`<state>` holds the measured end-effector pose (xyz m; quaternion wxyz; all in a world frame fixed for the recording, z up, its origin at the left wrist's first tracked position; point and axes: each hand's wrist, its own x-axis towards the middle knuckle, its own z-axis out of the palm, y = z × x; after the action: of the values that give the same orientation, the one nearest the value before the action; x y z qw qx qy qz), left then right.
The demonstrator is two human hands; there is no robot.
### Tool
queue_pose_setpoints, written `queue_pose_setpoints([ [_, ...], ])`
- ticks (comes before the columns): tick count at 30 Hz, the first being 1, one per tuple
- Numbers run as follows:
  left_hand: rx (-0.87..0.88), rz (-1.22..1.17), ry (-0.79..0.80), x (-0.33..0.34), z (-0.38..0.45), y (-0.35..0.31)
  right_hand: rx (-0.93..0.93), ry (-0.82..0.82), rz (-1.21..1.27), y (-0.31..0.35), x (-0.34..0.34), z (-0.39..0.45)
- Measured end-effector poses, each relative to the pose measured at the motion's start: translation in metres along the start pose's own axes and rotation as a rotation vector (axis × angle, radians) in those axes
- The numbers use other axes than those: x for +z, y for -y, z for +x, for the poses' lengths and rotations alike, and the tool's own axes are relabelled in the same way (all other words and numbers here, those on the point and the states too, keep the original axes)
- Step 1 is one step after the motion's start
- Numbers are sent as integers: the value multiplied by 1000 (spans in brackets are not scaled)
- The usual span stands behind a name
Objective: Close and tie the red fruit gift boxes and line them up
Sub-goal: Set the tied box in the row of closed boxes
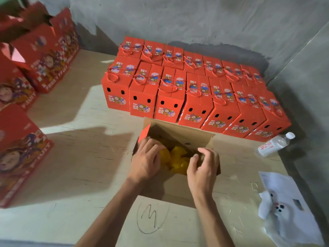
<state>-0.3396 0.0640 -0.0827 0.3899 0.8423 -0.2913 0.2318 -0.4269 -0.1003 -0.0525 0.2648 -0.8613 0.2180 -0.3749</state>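
Observation:
An open red gift box [179,134] stands in front of me, its brown inner flaps up and yellow-wrapped fruit [178,157] showing inside. My left hand [146,157] rests with spread fingers on the left flap and the fruit. My right hand [203,168] curls its fingers over the box's right edge and flap. Behind it, several closed red boxes [194,86] with tied red cords stand in two rows against the wall.
Several open red boxes [26,82] stand along the left side. A plastic water bottle [274,144] lies at the right, near the closed rows. White paper and a plastic bag [284,211] lie at the lower right. The work surface [80,157] is pale board.

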Motion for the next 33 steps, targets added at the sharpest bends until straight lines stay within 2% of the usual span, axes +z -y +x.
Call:
queue_pose_setpoints([
  [1,8,1,-52,-4,1,4,6,-69,10,-7,0,1],
  [3,-114,8,-143,-8,4,8,46,-160,37,-19,1,5],
  [6,-360,-17,-217,-8,6,9,171,-148,50,-33,5,7],
  [11,-653,27,130,0,4,15,610,218,17,-57,15,4],
  [13,-651,82,196,2,4,17,666,306,20,-62,18,8],
  [16,-670,141,213,4,2,12,590,316,-1,-68,22,21],
  [20,-700,193,192,12,-8,-3,485,191,33,-76,24,36],
  [23,-693,236,222,14,-6,-1,304,40,90,-76,25,33],
  [26,-684,297,286,14,-4,3,107,-18,117,-74,23,27],
  [29,-669,320,338,15,0,11,24,-24,113,-74,20,23],
  [33,-635,349,363,20,2,20,-54,110,47,-84,19,21],
])
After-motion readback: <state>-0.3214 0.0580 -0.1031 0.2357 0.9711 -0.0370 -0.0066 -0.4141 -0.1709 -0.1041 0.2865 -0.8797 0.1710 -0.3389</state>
